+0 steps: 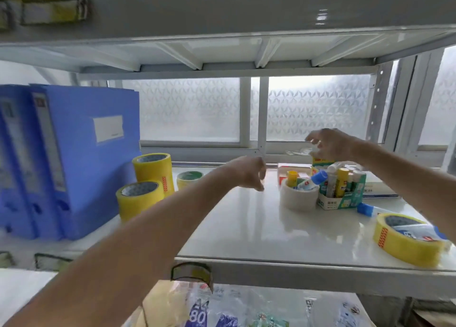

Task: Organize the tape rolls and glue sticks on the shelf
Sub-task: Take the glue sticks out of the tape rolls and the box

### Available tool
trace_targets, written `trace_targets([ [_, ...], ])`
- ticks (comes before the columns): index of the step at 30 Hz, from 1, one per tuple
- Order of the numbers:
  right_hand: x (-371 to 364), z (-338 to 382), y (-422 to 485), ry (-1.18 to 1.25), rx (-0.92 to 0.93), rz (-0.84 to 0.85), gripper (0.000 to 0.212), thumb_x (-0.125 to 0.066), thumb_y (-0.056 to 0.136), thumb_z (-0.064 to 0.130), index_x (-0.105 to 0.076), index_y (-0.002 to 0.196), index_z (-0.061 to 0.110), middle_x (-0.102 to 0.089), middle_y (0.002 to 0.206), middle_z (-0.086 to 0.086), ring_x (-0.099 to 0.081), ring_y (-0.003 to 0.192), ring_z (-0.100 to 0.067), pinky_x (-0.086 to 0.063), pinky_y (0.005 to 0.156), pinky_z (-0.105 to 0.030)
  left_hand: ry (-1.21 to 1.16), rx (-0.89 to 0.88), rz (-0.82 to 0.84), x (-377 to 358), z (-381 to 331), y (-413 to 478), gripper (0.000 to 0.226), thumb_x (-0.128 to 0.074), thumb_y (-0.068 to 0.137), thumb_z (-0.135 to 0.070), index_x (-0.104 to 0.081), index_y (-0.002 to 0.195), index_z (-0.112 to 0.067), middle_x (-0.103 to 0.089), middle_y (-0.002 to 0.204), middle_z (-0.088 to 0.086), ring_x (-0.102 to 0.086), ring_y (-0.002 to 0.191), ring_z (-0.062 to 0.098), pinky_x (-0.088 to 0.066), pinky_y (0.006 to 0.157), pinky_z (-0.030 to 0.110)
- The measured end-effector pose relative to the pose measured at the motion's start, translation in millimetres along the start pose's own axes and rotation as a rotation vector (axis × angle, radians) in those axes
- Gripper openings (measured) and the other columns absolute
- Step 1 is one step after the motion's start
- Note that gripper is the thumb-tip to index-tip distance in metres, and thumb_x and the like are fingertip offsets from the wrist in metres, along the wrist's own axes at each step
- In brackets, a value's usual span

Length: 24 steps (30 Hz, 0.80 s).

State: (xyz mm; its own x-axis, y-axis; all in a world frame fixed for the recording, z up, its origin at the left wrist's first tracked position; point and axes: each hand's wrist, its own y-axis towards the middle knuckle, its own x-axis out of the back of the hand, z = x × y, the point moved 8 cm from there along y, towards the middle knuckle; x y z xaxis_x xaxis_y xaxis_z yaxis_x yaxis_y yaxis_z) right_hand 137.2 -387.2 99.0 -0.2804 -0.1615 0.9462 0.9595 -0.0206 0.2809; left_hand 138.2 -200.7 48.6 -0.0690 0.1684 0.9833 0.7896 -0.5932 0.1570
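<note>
Four yellow plastic tape rolls [139, 199]: three at nine o'clock, one at four o'clock. One white tape roll [298, 199] at three o'clock holds two glue sticks [292, 178]. Two more blue-capped glue sticks [364, 208] lie at four o'clock. The sticks in the green-and-white cardboard carton [341, 201] are too crowded to count. At least two blue plastic file boxes [98, 178].

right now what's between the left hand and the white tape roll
Only bare shelf between left hand and white roll, seen in the head view.

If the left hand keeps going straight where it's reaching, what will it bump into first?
Probably the red and white box at the back, just beyond the left hand. Depth is unclear; it could be the white tape roll instead.
</note>
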Motion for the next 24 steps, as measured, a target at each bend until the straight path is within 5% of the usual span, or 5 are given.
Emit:
trace_targets([
  [7, -91, 174, 28, 0.068, 0.230, 0.140, 0.053, -0.068, 0.084, 0.024, -0.053, 0.133, 0.010, -0.057, 0.136, -0.009, -0.053, 0.125, -0.026, -0.042, 0.105, -0.034, 0.173, 0.477, 0.040, 34, 180, -145, 0.066, -0.080, 0.067, -0.050, -0.058, 0.121, -0.021, -0.059, 0.119, -0.002, -0.059, 0.104, 0.021, -0.050, 0.084, 0.031],
  [10, -127, 228, 46, 0.050, 0.282, 0.162, 0.053, -0.068, 0.082, 0.022, -0.054, 0.133, 0.013, -0.058, 0.135, -0.008, -0.054, 0.123, -0.027, -0.044, 0.103, -0.033, 0.181, 0.527, 0.120, 15, 214, -175, 0.070, -0.080, 0.064, -0.056, -0.059, 0.120, -0.020, -0.053, 0.122, 0.004, -0.057, 0.101, 0.020, -0.052, 0.086, 0.034],
  [16, -188, 290, 68, -0.143, 0.374, 0.218, 0.034, -0.059, 0.081, 0.016, -0.059, 0.115, 0.020, -0.064, 0.114, -0.004, -0.061, 0.107, -0.028, -0.051, 0.081, -0.032, 0.242, 0.477, 0.166, -7, 226, -169, 0.080, -0.086, 0.061, -0.047, -0.054, 0.129, -0.020, -0.030, 0.140, 0.009, -0.041, 0.124, 0.037, -0.040, 0.106, 0.047],
  [21, -210, 299, 82, -0.130, 0.393, 0.225, 0.020, -0.063, 0.077, 0.017, -0.057, 0.096, 0.020, -0.065, 0.109, -0.003, -0.064, 0.104, -0.026, -0.047, 0.075, -0.027, 0.141, 0.408, 0.201, -18, 227, -157, 0.059, -0.086, 0.064, -0.040, -0.059, 0.111, -0.018, -0.053, 0.112, 0.005, -0.049, 0.110, 0.028, -0.049, 0.087, 0.037],
  [24, -208, 297, 80, -0.115, 0.416, 0.238, 0.022, -0.056, 0.084, 0.020, -0.059, 0.105, 0.014, -0.064, 0.112, -0.004, -0.061, 0.103, -0.025, -0.039, 0.074, -0.023, 0.106, 0.427, 0.233, -20, 227, -154, 0.051, -0.088, 0.063, -0.038, -0.056, 0.100, -0.020, -0.058, 0.103, 0.002, -0.057, 0.093, 0.019, -0.048, 0.070, 0.029],
])
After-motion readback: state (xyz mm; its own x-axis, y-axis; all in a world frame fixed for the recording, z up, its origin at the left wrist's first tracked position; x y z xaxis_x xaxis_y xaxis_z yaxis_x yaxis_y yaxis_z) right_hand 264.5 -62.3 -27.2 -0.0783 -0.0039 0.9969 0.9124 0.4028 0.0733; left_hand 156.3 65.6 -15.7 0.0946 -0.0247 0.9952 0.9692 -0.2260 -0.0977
